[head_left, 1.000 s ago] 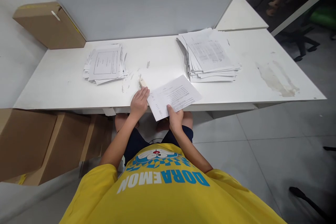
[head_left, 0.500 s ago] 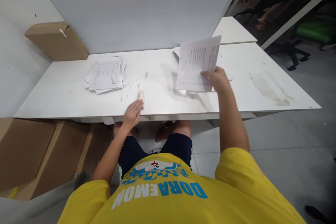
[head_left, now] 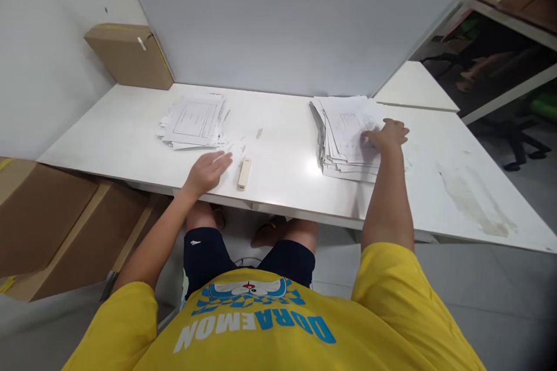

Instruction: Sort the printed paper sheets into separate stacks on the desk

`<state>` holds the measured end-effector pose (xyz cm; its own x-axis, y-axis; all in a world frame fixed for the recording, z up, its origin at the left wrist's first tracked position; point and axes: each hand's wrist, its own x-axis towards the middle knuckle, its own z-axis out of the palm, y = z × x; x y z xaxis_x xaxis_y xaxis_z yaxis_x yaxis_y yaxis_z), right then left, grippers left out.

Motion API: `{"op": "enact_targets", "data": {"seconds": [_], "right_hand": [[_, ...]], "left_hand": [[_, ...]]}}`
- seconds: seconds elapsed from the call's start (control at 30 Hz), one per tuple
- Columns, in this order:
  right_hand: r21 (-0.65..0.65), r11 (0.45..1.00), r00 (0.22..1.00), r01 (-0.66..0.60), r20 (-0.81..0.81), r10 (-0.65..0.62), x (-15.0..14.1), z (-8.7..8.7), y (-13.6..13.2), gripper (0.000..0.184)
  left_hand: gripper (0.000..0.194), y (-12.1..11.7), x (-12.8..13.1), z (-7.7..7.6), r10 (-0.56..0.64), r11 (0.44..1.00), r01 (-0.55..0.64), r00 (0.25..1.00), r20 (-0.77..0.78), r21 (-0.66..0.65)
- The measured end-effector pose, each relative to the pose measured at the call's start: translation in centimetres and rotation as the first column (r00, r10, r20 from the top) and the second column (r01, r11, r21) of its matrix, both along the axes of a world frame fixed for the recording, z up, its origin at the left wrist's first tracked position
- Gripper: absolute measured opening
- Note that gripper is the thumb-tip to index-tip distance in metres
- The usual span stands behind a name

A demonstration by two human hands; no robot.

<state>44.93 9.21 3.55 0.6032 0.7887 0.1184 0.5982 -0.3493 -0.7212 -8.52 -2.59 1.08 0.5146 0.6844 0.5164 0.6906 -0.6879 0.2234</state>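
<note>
On the white table, my right hand (head_left: 387, 134) is over the right stack of printed papers (head_left: 343, 119), fingers spread and thumb at the top sheet. The sheets in that stack lie unevenly, fanned at the left edge. My left hand (head_left: 209, 173) has its fingers stretched out low over the table and holds nothing. Just right of its fingertips lies a slim cream object (head_left: 244, 173), which looks like a small stapler. Beyond my left hand sits another stack of papers (head_left: 194, 119), with a framed form on top and ragged edges.
A cardboard box (head_left: 130, 58) stands at the table's back left corner, against the white partition (head_left: 278, 23). Larger cardboard boxes (head_left: 87, 243) are below the table at left. Beyond the right end are a dark chair base (head_left: 517, 145) and part of another person's leg (head_left: 478, 69).
The sheet in my right hand has come down onto the right stack and the hand has let go. My left hand has left the cream object and moved left. The view has shifted.
</note>
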Motion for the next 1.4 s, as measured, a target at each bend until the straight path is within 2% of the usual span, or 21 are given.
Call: {"op": "enact_targets", "data": {"seconds": [0.1, 0.17, 0.23, 0.3, 0.4, 0.6, 0.73, 0.8, 0.87, 0.9, 0.93, 0.97, 1.0, 1.03, 1.07, 1.1, 1.13, 1.23, 1.33, 1.4], "right_hand": [[0.159, 0.987, 1.0, 0.009, 0.014, -0.011, -3.3, -2.4, -3.6, 0.05], [0.242, 0.97, 0.997, -0.026, 0.081, 0.006, -5.3, -4.6, -6.5, 0.045], [0.272, 0.955, 0.98, -0.121, 0.186, 0.071, -6.7, -6.8, -9.3, 0.04], [0.292, 0.941, 0.964, -0.171, 0.246, 0.098, -7.3, -8.5, -11.5, 0.04], [0.283, 0.944, 0.96, -0.17, 0.263, 0.094, -7.2, -9.8, -13.1, 0.039], [0.266, 0.963, 0.975, -0.052, 0.222, -0.009, -6.6, -9.7, -12.7, 0.035], [0.312, 0.947, 0.969, -0.079, 0.247, -0.001, -6.9, -8.3, -12.9, 0.035], [0.373, 0.922, 0.981, -0.105, 0.191, 0.034, -8.8, -6.9, -14.0, 0.034], [0.391, 0.907, 0.986, -0.158, 0.01, 0.167, -12.8, -5.3, -15.9, 0.035], [0.383, 0.9, 0.948, -0.21, -0.147, 0.283, -15.6, -4.4, -17.1, 0.035], [0.347, 0.859, 0.816, -0.376, -0.315, 0.485, -18.8, -3.5, -18.3, 0.035], [0.323, 0.753, 0.584, -0.574, -0.483, 0.652, -22.2, -2.6, -19.5, 0.035], [0.328, 0.615, 0.324, -0.717, -0.624, 0.711, -25.7, -1.6, -20.6, 0.037], [0.369, 0.505, 0.1, -0.78, -0.723, 0.683, -29.0, -0.7, -21.4, 0.041], [0.425, 0.469, -0.055, -0.774, -0.783, 0.619, -32.1, 0.2, -21.9, 0.046], [0.46, 0.506, -0.141, -0.73, -0.826, 0.546, -34.7, 1.0, -22.1, 0.048], [0.47, 0.582, -0.177, -0.663, -0.854, 0.488, -36.8, 1.6, -22.0, 0.048], [0.485, 0.706, -0.266, -0.516, -0.874, 0.406, -40.3, 2.4, -20.9, 0.044], [0.415, 0.798, -0.258, -0.438, -0.908, 0.331, -41.4, 1.5, -20.6, 0.041], [0.361, 0.836, -0.243, -0.414, -0.929, 0.28, -41.7, 0.5, -21.1, 0.041]], "left_hand": [[0.047, 3.7, -2.4, 1.1, 0.281, 0.96, -0.281, 0.958, -0.056, 0.009], [0.056, 5.2, -3.7, 1.1, 0.403, 0.914, -0.405, 0.911, -0.093, -0.006], [0.054, 5.7, -4.5, 0.7, 0.443, 0.893, -0.45, 0.886, -0.134, -0.026], [0.042, 5.4, -4.9, 0.2, 0.443, 0.891, -0.454, 0.881, -0.167, -0.027], [0.03, 4.3, -4.9, -0.3, 0.429, 0.899, -0.439, 0.884, -0.189, -0.013], [0.029, 2.3, -5.0, -0.5, 0.466, 0.884, -0.467, 0.877, -0.116, 0.022], [0.027, 1.0, -5.1, -1.2, 0.458, 0.886, -0.459, 0.889, 0.021, 0.07], [0.028, 0.0, -4.8, -1.6, 0.445, 0.88, -0.461, 0.884, 0.147, 0.11], [0.031, -1.2, -4.0, -1.7, 0.445, 0.849, -0.504, 0.845, 0.298, 0.158], [0.032, -1.8, -3.6, -1.7, 0.451, 0.824, -0.54, 0.81, 0.375, 0.174], [0.033, -2.5, -3.1, -1.6, 0.458, 0.796, -0.578, 0.769, 0.446, 0.18], [0.034, -3.1, -2.6, -1.5, 0.464, 0.771, -0.612, 0.729, 0.503, 0.177], [0.035, -3.8, -2.2, -1.5, 0.47, 0.752, -0.638, 0.696, 0.542, 0.167], [0.037, -4.5, -1.9, -1.4, 0.478, 0.742, -0.652, 0.676, 0.561, 0.153], [0.038, -5.3, -1.8, -1.5, 0.484, 0.743, -0.653, 0.672, 0.56, 0.142], [0.04, -6.0, -1.8, -1.6, 0.488, 0.753, -0.644, 0.683, 0.544, 0.134], [0.041, -6.9, -1.9, -1.9, 0.489, 0.768, -0.628, 0.701, 0.519, 0.124], [0.037, -9.7, -2.9, -2.9, 0.459, 0.851, -0.524, 0.783, 0.419, 0.046], [0.028, -12.5, -3.8, -4.2, 0.397, 0.916, -0.39, 0.859, 0.323, -0.089], [0.031, -14.2, -3.5, -5.1, 0.369, 0.929, -0.34, 0.885, 0.284, -0.147]]}}
